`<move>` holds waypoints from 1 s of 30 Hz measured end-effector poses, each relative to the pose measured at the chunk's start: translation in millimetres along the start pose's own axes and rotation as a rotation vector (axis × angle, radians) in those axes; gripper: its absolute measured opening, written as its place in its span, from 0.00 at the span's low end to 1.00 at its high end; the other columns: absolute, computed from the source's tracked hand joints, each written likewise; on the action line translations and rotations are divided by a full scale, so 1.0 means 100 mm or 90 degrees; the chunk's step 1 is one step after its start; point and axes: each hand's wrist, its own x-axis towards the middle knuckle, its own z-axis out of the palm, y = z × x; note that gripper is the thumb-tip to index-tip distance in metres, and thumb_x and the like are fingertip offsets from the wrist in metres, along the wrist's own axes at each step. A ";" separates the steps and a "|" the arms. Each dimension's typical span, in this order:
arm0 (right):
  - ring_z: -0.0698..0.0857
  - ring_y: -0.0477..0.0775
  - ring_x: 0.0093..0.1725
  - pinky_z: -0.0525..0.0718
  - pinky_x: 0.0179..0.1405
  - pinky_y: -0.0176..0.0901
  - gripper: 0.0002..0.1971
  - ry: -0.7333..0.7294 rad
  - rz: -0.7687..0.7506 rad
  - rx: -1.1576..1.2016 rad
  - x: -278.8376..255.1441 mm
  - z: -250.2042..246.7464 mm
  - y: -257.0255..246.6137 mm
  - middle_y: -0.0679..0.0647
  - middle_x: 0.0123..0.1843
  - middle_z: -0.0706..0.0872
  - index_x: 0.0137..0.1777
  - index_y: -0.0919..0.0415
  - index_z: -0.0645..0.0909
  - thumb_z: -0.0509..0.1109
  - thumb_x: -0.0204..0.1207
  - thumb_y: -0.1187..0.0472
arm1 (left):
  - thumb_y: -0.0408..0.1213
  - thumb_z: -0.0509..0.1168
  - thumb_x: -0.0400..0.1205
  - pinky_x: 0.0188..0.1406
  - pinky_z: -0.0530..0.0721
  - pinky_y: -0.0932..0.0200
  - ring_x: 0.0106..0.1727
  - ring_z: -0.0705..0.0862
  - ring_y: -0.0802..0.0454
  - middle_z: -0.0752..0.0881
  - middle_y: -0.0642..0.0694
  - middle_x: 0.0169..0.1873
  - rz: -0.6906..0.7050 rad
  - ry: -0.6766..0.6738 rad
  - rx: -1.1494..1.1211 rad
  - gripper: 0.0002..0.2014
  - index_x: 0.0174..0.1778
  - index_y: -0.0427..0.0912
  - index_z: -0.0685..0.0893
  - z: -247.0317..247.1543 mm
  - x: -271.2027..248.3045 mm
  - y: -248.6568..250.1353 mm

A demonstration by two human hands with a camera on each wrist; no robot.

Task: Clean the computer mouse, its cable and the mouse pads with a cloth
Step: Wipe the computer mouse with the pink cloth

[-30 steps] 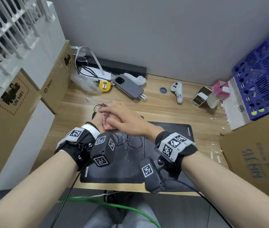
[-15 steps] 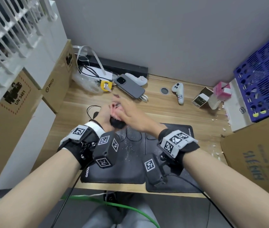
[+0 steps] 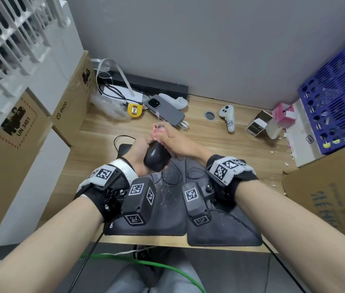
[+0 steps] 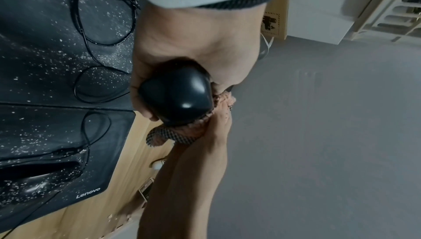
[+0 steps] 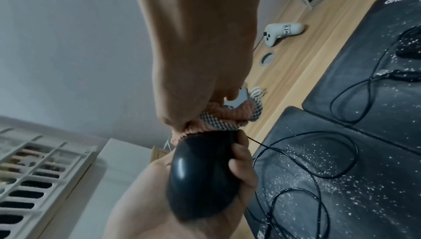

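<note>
My left hand (image 3: pixel 139 152) grips a glossy black computer mouse (image 3: pixel 156 157) and holds it lifted above the pads, its back end toward me. With the right hand (image 3: pixel 178 142) I hold a bunched pink cloth (image 3: pixel 159 132) with a checked edge against the mouse's far end. The left wrist view shows the mouse (image 4: pixel 175 95) in the palm with the cloth (image 4: pixel 182 133) under its tip. Its thin black cable (image 3: pixel 173 176) loops down onto two black mouse pads (image 3: pixel 163 210) (image 3: pixel 224 231), both speckled with white crumbs.
On the wooden desk (image 3: pixel 104 132) lie a phone (image 3: pixel 165 112), a yellow tape measure (image 3: pixel 134 109), a white controller (image 3: pixel 227 116) and small boxes (image 3: pixel 257 125). A blue crate (image 3: pixel 336 98) and cardboard boxes (image 3: pixel 332 199) (image 3: pixel 70 106) flank the desk. White crumbs (image 3: pixel 288 163) lie at the right.
The mouse was down on the pad under the cloth and both hands. It has since been lifted and tilted up, and the cloth has slid to its far end.
</note>
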 end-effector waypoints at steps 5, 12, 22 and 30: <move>0.69 0.59 0.74 0.63 0.75 0.49 0.28 -0.025 -0.084 -0.059 -0.20 0.19 -0.26 0.60 0.73 0.74 0.83 0.61 0.55 0.59 0.85 0.64 | 0.44 0.50 0.87 0.41 0.85 0.58 0.41 0.83 0.48 0.85 0.42 0.37 0.094 0.102 -0.223 0.19 0.41 0.42 0.82 -0.03 0.13 0.00; 0.69 0.60 0.76 0.65 0.78 0.65 0.25 -0.034 -0.036 0.039 -0.24 0.00 -0.08 0.61 0.81 0.67 0.84 0.56 0.54 0.52 0.88 0.57 | 0.48 0.52 0.84 0.26 0.85 0.56 0.33 0.83 0.44 0.87 0.41 0.31 0.025 0.028 -0.074 0.15 0.47 0.44 0.81 -0.10 0.04 0.03; 0.77 0.45 0.63 0.74 0.66 0.40 0.22 -0.033 -0.125 0.008 -0.23 0.01 -0.02 0.51 0.69 0.78 0.80 0.52 0.63 0.54 0.87 0.61 | 0.44 0.47 0.87 0.25 0.86 0.57 0.26 0.85 0.48 0.86 0.43 0.27 0.059 -0.042 -0.133 0.18 0.41 0.41 0.78 -0.10 -0.06 0.09; 0.73 0.48 0.69 0.71 0.67 0.43 0.22 0.009 -0.179 -0.040 -0.34 0.14 -0.17 0.54 0.76 0.74 0.80 0.53 0.65 0.57 0.86 0.62 | 0.49 0.50 0.85 0.32 0.88 0.44 0.41 0.85 0.43 0.86 0.38 0.39 0.068 0.044 -0.215 0.18 0.52 0.41 0.81 -0.05 -0.03 0.12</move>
